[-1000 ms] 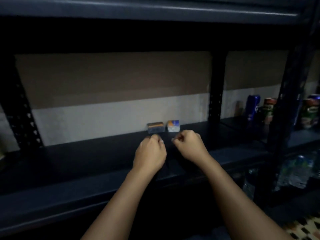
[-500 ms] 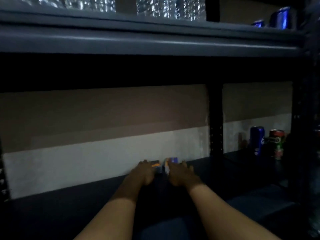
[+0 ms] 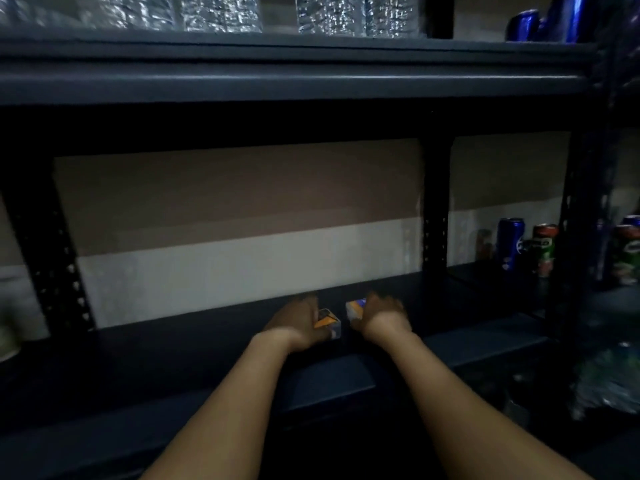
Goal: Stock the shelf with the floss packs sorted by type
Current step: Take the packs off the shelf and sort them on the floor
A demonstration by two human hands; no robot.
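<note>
Two small floss packs sit side by side on the dark shelf board (image 3: 194, 355), near its back. The left pack (image 3: 328, 320) shows orange on a pale box; my left hand (image 3: 298, 322) is closed around its left side. The right pack (image 3: 354, 306) is white with blue and orange print; my right hand (image 3: 379, 315) grips its right side. A narrow gap separates the packs. My fingers hide most of each pack. Both forearms reach in from the bottom of the view.
The shelf above (image 3: 277, 74) hangs low and carries clear plastic bottles (image 3: 221, 12) and blue cans (image 3: 568, 19). A black upright post (image 3: 434, 209) stands just right of the packs. Drink cans (image 3: 509, 244) stand in the bay to the right.
Both hands reached from the shelf's front edge to the back and closed on the two packs. The view tilted up, bringing the upper shelf in.
</note>
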